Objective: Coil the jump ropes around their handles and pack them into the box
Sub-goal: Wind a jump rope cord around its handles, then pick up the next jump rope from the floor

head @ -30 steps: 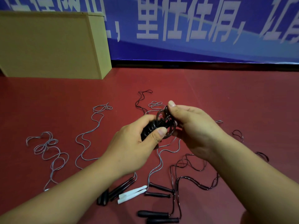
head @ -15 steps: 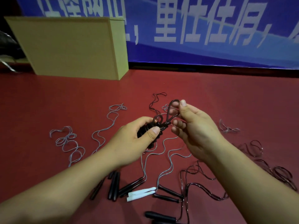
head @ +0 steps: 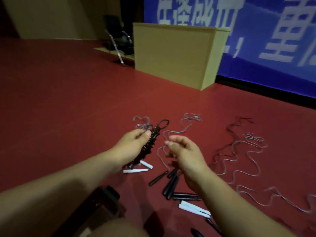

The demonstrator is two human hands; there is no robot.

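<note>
Gripping a coiled black jump rope (head: 148, 145) around its handles, the left hand (head: 132, 145) holds it above the red floor (head: 68, 108). Its right hand (head: 184, 152) hovers beside it, fingers (head: 171, 140) loosely curled, holding nothing. Well beyond stands the cardboard box (head: 171, 55).

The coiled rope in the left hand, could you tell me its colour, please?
Black, seen in the head view: coiled rope, left hand.

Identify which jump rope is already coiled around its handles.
The black rope gripped in the left hand; the grey ropes and other black ones lie loose on the floor.
</note>
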